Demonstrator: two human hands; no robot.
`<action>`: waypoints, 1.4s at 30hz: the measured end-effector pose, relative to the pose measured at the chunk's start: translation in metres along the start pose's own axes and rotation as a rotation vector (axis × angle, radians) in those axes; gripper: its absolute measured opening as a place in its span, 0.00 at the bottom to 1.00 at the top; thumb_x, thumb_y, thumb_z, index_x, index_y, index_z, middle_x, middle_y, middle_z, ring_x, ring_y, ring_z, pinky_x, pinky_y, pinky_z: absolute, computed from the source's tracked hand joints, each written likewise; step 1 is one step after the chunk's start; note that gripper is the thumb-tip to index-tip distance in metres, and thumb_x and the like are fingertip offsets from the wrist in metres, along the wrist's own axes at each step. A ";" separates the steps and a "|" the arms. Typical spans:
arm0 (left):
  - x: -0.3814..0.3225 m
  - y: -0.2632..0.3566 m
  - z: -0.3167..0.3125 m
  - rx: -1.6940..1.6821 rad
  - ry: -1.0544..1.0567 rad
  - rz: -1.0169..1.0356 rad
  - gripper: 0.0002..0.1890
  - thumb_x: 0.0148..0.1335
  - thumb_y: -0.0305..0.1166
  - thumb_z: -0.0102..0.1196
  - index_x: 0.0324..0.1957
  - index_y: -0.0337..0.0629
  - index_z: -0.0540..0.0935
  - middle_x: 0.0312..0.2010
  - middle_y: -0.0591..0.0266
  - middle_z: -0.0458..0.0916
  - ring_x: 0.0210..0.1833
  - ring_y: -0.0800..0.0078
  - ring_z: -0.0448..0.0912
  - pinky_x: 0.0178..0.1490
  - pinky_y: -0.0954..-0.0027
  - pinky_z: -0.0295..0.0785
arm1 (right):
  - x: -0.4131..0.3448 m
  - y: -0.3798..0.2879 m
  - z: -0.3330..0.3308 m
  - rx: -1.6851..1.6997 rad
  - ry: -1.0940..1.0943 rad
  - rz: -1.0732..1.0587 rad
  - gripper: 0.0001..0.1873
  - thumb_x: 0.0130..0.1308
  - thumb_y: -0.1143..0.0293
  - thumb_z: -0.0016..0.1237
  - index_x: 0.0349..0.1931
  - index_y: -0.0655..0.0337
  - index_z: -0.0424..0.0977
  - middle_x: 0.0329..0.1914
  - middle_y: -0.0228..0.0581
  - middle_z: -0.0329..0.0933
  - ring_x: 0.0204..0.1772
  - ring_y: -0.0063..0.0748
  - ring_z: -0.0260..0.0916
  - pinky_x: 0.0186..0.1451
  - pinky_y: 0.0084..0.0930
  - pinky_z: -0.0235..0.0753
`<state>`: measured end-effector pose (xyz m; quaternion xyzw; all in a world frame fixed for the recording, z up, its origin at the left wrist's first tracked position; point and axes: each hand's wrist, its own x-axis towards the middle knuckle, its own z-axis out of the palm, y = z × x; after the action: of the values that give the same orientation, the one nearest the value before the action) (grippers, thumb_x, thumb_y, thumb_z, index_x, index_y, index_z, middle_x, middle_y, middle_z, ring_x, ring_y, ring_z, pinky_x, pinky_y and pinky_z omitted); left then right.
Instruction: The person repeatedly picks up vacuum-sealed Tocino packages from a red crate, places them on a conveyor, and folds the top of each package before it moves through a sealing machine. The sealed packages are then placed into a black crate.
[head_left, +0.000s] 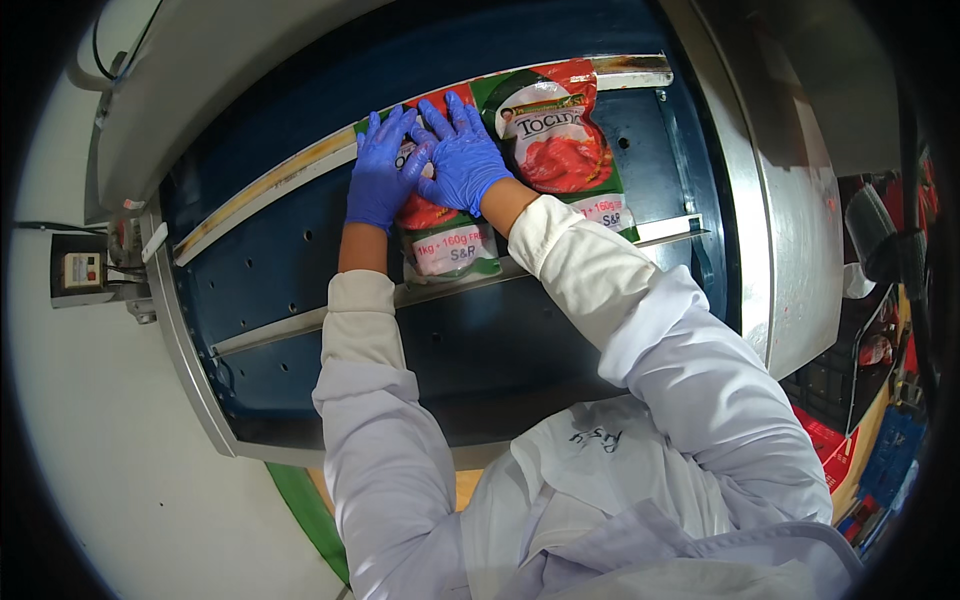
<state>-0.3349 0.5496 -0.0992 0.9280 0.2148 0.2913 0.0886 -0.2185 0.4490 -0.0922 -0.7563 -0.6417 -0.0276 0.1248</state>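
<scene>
Two filled plastic food pouches in red, green and white lie side by side in the dark blue chamber of what looks like a vacuum sealer. Both my hands, in blue disposable gloves, rest on the left pouch and cover much of its upper half. My left hand lies along its left side, while my right hand spreads over its upper right. Neither grips it. Uncovered beside my right hand is the right pouch, showing printed meat. The pouches' top ends lie over the long seal bar.
A narrow metal rail runs across the chamber under the pouches' lower ends. The steel lid arches at upper left. A switch box sits on the left. Beyond the steel housing, a black crate stands at right.
</scene>
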 end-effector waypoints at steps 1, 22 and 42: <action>0.001 0.001 -0.001 -0.006 0.000 -0.003 0.26 0.54 0.44 0.59 0.56 0.48 0.74 0.58 0.53 0.69 0.64 0.44 0.61 0.65 0.45 0.53 | 0.001 0.002 0.002 0.027 0.026 -0.004 0.40 0.56 0.41 0.37 0.67 0.49 0.52 0.73 0.42 0.43 0.74 0.59 0.32 0.72 0.51 0.34; 0.031 0.193 -0.023 -0.073 -0.170 -0.049 0.21 0.63 0.32 0.51 0.57 0.33 0.68 0.58 0.48 0.66 0.62 0.58 0.63 0.63 0.63 0.57 | -0.352 0.229 -0.192 0.931 0.160 0.199 0.19 0.61 0.56 0.51 0.49 0.54 0.74 0.48 0.41 0.73 0.55 0.38 0.68 0.59 0.31 0.65; 0.068 0.698 0.227 -0.590 -0.767 0.086 0.19 0.61 0.22 0.47 0.56 0.36 0.70 0.56 0.56 0.69 0.57 0.66 0.68 0.59 0.66 0.63 | -0.978 0.615 -0.246 0.528 -0.136 1.287 0.25 0.59 0.55 0.52 0.52 0.62 0.70 0.51 0.47 0.74 0.53 0.43 0.71 0.54 0.31 0.69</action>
<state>0.0893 -0.0515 -0.0475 0.9118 0.0365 -0.0197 0.4085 0.2404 -0.6374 -0.1460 -0.9304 -0.0578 0.2563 0.2555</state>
